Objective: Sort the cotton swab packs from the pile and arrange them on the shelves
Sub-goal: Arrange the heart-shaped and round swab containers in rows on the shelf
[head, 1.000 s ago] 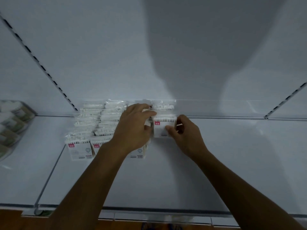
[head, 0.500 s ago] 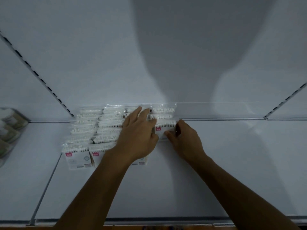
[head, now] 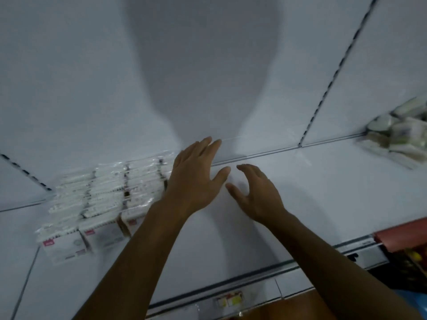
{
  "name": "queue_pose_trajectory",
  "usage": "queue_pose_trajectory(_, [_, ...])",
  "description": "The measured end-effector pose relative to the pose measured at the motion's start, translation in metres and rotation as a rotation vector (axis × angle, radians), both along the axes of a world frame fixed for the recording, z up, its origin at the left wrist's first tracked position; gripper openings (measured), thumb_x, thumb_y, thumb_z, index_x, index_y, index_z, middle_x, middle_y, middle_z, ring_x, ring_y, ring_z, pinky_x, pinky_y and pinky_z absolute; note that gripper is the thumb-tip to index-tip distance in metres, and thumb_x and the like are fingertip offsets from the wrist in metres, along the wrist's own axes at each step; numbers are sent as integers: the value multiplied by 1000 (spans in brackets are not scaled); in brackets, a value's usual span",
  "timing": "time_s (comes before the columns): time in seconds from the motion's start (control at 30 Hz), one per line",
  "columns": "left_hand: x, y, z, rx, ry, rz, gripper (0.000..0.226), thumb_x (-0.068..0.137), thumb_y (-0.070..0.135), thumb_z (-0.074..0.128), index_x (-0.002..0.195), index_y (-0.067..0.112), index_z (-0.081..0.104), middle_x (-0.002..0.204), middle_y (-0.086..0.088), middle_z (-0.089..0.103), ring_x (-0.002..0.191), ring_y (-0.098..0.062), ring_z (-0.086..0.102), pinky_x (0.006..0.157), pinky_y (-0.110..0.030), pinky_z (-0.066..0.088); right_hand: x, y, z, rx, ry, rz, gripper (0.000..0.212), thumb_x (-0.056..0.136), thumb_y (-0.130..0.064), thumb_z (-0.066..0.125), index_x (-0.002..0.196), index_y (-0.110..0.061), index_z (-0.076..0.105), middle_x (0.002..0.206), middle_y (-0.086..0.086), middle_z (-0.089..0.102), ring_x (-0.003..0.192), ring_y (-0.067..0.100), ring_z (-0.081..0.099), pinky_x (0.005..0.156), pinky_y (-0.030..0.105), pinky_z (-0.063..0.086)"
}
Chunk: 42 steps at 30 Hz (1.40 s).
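Hands hover empty above the shelf (head: 312, 204): left hand (head: 194, 179) spread flat beside the swab packs (head: 104, 195), right hand (head: 256, 195) loosely curled.

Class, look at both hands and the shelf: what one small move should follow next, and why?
Probably draw both hands back to fetch another pack. The left hand and right hand are open and hold nothing, the cotton swab packs already lie in rows, and bare shelf remains to their right.
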State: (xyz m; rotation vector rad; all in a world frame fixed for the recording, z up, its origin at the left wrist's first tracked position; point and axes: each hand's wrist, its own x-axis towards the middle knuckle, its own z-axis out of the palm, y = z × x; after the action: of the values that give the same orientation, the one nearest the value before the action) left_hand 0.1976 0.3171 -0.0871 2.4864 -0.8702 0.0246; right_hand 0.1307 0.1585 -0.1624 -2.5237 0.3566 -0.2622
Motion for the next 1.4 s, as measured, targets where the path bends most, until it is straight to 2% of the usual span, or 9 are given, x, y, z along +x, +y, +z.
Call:
queue_pose_trajectory(0.17, [-31,-81,3,13,-2,-86,66,96,53,47,154,27,28,162,3,24,149,-19,20,122,-44,19,-51,-69,8,-101,-18,-79,76,91,-69,40,150,-21,36,158,-1,34,145,17,31,116,37,27])
queue_pose_trajectory(0.4, [-104,-248,3,-25,18,-228,65,96,55,48,153,30,29,161,4,26,149,-18,22,122,-44,19,-153,-220,11,-130,-25,-210,82,85,-74,32,148,-22,40,157,0,36,144,20,33,116,43,31])
queue_pose_trajectory(0.6, [-158,-358,0,-35,58,-337,64,95,52,52,151,27,33,159,3,31,147,-16,27,120,-43,22,-215,-316,19,-59,-37,-328,80,85,-70,37,149,-21,38,158,0,34,145,20,31,117,45,29])
queue_pose_trajectory(0.7, [-166,-390,0,-35,55,-354,65,94,53,53,151,27,34,158,4,34,145,-17,31,119,-42,27,-226,-346,20,-40,-38,-357,73,91,-63,47,150,-22,36,158,0,33,145,20,29,116,47,29])
queue_pose_trajectory(0.87, [-152,-419,-2,-55,38,-369,62,94,48,57,148,24,39,153,3,41,140,-18,38,115,-43,33,-217,-386,13,-46,-25,-395,69,92,-51,58,149,-20,34,157,1,34,143,20,32,113,45,35])
queue_pose_trajectory(1.0, [-123,-433,-10,-104,47,-349,56,94,44,60,144,23,45,147,3,48,132,-17,46,108,-40,38,-193,-408,7,80,-39,-442,71,91,-47,62,148,-17,33,151,3,39,134,21,44,106,39,42])
queue_pose_trajectory(1.17, [-91,-445,-21,-190,130,-355,52,92,41,63,139,23,50,139,6,54,123,-12,51,103,-38,45,-134,-422,5,220,-130,-607,69,83,-56,68,133,-15,45,125,1,56,107,18,58,79,32,49])
queue_pose_trajectory(1.27, [-72,-443,-26,-186,148,-361,52,92,40,63,139,22,50,139,5,54,124,-12,51,102,-29,42,-98,-431,0,256,-188,-708,74,72,-66,66,121,-14,47,111,4,60,96,22,62,74,42,57])
queue_pose_trajectory(1.4, [-50,-443,-29,-178,172,-323,59,92,39,63,145,20,44,144,3,51,129,-13,48,102,-26,38,-76,-439,-6,190,-133,-743,59,83,-63,61,116,-16,47,107,3,55,91,22,60,73,45,57])
